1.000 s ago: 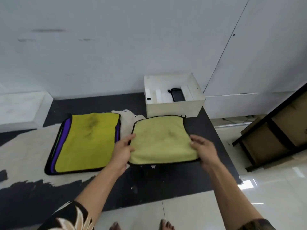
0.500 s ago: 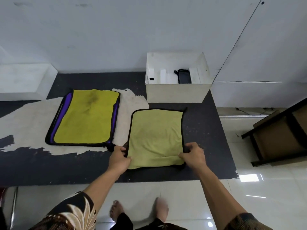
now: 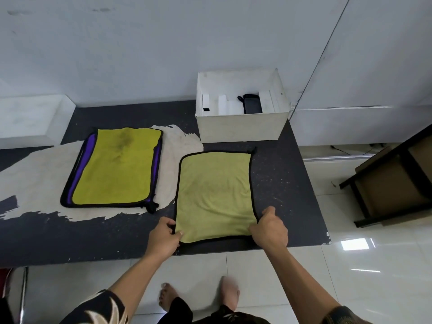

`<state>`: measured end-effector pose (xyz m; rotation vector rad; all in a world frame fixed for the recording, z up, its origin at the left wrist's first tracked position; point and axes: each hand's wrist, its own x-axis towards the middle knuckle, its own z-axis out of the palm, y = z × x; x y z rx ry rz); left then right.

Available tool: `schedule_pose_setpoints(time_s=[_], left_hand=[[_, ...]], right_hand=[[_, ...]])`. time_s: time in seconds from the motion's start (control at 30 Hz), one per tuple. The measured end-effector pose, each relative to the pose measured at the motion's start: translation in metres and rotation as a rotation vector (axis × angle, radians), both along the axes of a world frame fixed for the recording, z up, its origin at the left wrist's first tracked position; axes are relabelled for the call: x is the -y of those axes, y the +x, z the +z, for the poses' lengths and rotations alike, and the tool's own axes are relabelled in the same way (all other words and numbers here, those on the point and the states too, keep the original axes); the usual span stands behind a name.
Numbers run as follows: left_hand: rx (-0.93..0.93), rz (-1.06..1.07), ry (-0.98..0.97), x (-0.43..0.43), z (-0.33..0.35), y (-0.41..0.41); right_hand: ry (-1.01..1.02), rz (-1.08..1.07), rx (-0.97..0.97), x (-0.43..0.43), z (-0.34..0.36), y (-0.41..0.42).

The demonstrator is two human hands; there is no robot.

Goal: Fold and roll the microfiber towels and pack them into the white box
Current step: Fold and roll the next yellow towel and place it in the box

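Towel packing, early stage: nothing rolled, nothing boxed.
Pale green towel [image 3: 214, 192] flat at centre frame on dark desk [image 3: 93, 237], possibly folded already, not yet rolled; left hand [image 3: 163, 237] pinching its lower-left corner, right hand [image 3: 268, 230] curled round its lower-right corner, likely placed to begin the roll from the near edge. Yellow and purple towel stack [image 3: 117, 164] flat at left of frame, untouched. White box [image 3: 240, 127] at upper centre, just beyond the green towel, open, holding a black item [image 3: 252, 106] and white dividers, no towel visible inside. Remaining: roll, pack, repeat for the stack.
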<state>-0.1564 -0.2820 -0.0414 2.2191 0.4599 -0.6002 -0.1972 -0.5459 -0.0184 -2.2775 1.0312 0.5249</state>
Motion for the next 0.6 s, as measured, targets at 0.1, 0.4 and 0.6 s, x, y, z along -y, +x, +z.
schedule_pose_setpoints(time_s=[0.1, 0.4, 0.6], left_hand=[[0.072, 0.005, 0.007, 0.0, -0.002, -0.001], [0.175, 0.038, 0.039, -0.004, -0.01, -0.01], [0.149, -0.168, 0.264, -0.005, -0.012, -0.014]], right_hand=[[-0.003, 0.0, -0.032, -0.005, -0.004, -0.005], [0.138, -0.052, 0.074, 0.003, -0.016, -0.017], [-0.331, 0.259, 0.194, -0.005, -0.015, -0.027]])
